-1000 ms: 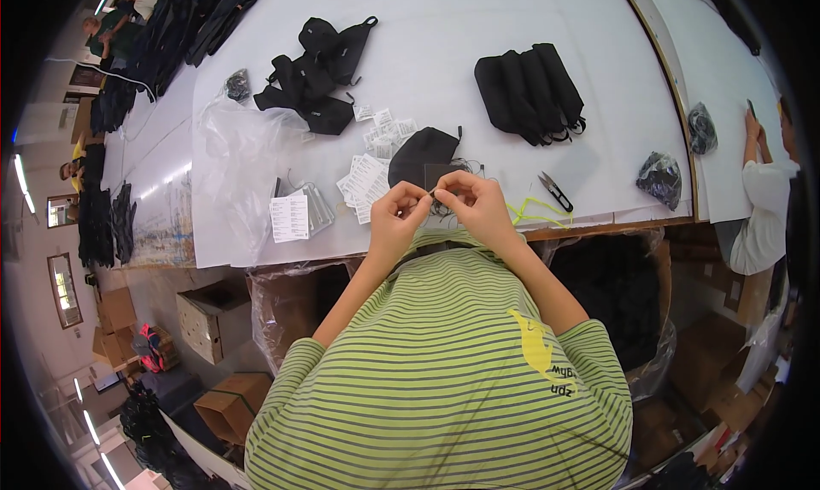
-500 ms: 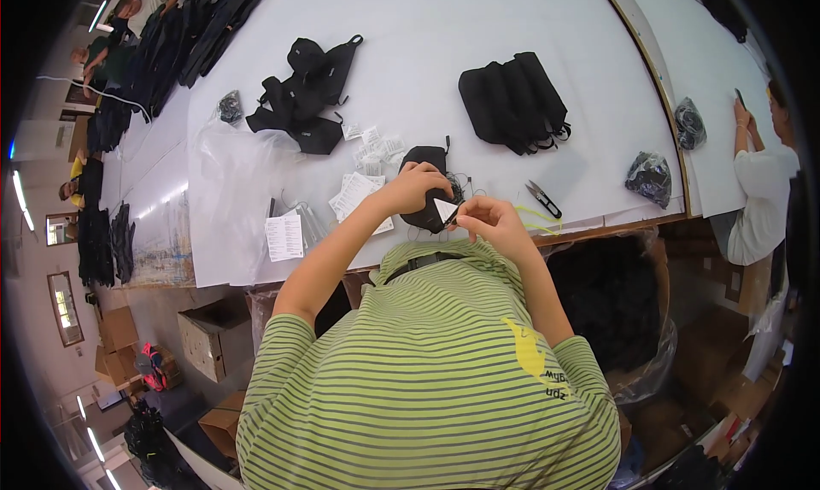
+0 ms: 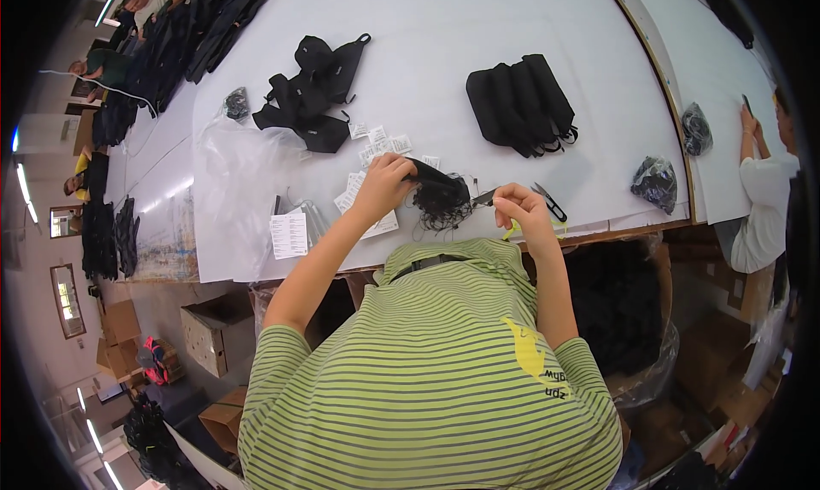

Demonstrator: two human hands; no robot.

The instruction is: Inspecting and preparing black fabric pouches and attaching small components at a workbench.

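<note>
My left hand (image 3: pixel 389 185) is closed on the edge of a small black fabric pouch (image 3: pixel 434 176), lifting it at a tilt from the table. Beside the pouch lies a tangled bunch of thin black strings (image 3: pixel 440 210). Between the fingertips of my right hand (image 3: pixel 523 213) is a small dark hang tag (image 3: pixel 484 198), held just right of the strings; whether it is tied to them I cannot tell. White printed labels (image 3: pixel 384 148) and paper slips are spread by my left hand. Black-handled thread snips (image 3: pixel 551 203) and a yellow-green strip (image 3: pixel 512 230) lie near my right hand.
Stacked black pouches (image 3: pixel 521 105) lie at the far right, and a loose pile of black pouches (image 3: pixel 316 93) at the far left. A clear plastic bag (image 3: pixel 243 191) covers the left side. Small bagged bundles (image 3: pixel 654 182) sit near the right edge. Another person (image 3: pixel 764 174) stands at right.
The pouch has been raised and tipped by my left hand, which moved left, uncovering the string bunch. My right hand moved right with the tag, whose white triangle no longer shows.
</note>
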